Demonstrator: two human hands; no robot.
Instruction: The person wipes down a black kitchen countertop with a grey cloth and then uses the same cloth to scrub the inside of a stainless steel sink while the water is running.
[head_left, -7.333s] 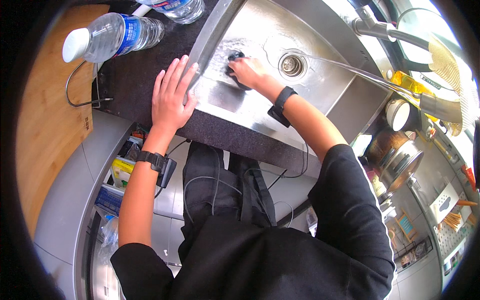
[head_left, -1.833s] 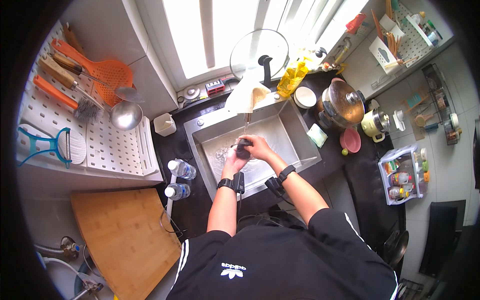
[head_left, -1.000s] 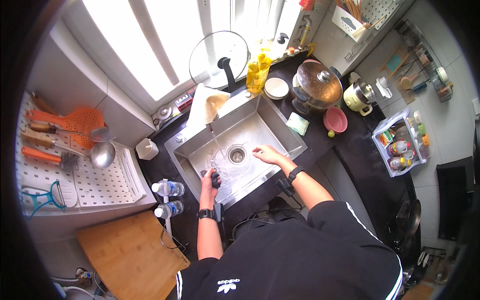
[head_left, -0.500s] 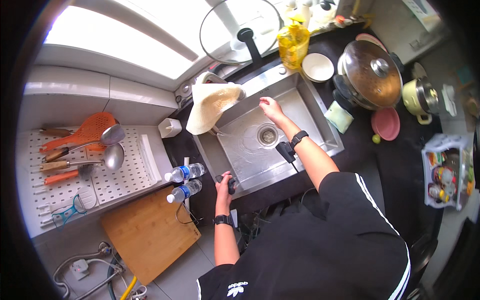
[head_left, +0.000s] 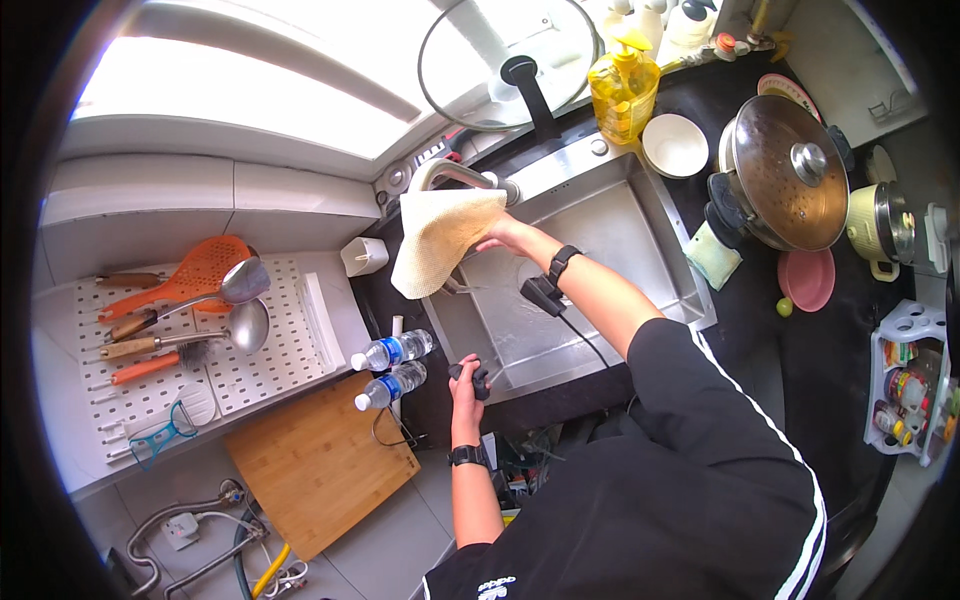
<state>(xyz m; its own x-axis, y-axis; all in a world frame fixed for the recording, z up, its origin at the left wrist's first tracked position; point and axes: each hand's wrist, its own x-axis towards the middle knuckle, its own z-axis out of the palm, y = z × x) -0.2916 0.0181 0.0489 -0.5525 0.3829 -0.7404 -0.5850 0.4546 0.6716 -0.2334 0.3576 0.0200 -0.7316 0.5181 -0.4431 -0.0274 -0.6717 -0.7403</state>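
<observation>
My right hand (head_left: 508,234) is at the lower right edge of a cream textured cloth (head_left: 440,240), its visible fingers stretched out and partly hidden by the cloth. The cloth drapes over the faucet (head_left: 455,172). Below the cloth, water runs into the steel sink (head_left: 640,215). At the sink's front left corner my left hand (head_left: 464,392) is closed around a small black thing (head_left: 481,381), its kind unclear. Under my right wrist hangs a black device (head_left: 541,297) with a cable. Both wrists wear black bands.
Two water bottles (head_left: 392,349) lie left of the sink, above a wooden board (head_left: 310,480). Utensils, including an orange skimmer (head_left: 205,272), rest on a white perforated rack (head_left: 285,370). A white bowl (head_left: 675,146), yellow soap bottle (head_left: 625,95), lidded pot (head_left: 790,190) and sponge (head_left: 713,257) stand right.
My right hand has moved left from over the sink to the cloth's edge. My left hand still holds the black thing by the sink corner. The whole view has shifted slightly.
</observation>
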